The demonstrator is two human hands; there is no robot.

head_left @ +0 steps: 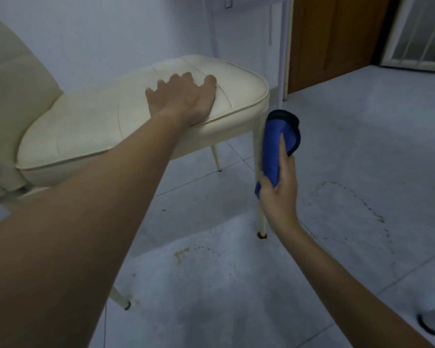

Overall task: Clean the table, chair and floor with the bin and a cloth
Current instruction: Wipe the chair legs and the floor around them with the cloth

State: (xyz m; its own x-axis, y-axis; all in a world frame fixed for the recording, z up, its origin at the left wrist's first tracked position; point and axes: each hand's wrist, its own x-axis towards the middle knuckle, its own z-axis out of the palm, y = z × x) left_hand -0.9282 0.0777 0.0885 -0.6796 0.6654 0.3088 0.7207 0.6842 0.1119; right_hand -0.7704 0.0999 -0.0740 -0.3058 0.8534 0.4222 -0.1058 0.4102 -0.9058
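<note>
My right hand (279, 189) curls round the blue cloth (274, 146), held upright along the chair's front leg (261, 219). My left hand (183, 96) lies flat, fingers spread, on the seat (98, 126), up-left of it

Cream padded leather-look chair seat (91, 126): plain cream all over, w/ thin darker stitch lines across top & cream piping round the edge. The slim cream metal chair legs (262, 217) have dark tips: one black, the front one rusty brown. The blue folded fabric cloth (274, 146) is solid bright blue w/ black trim along the edge. The pale grey tiled floor (362, 136) has thin dark grout lines, mottled lighter patches & brown-orange dried stain marks (180, 254), some as dotted ring outlines. The white painted wall (98, 33) is plain w/ a bluish tint. The brown wooden door (337, 33) is mid-brown. The white barred grille (422, 46) top rt has pale bars.
</note>
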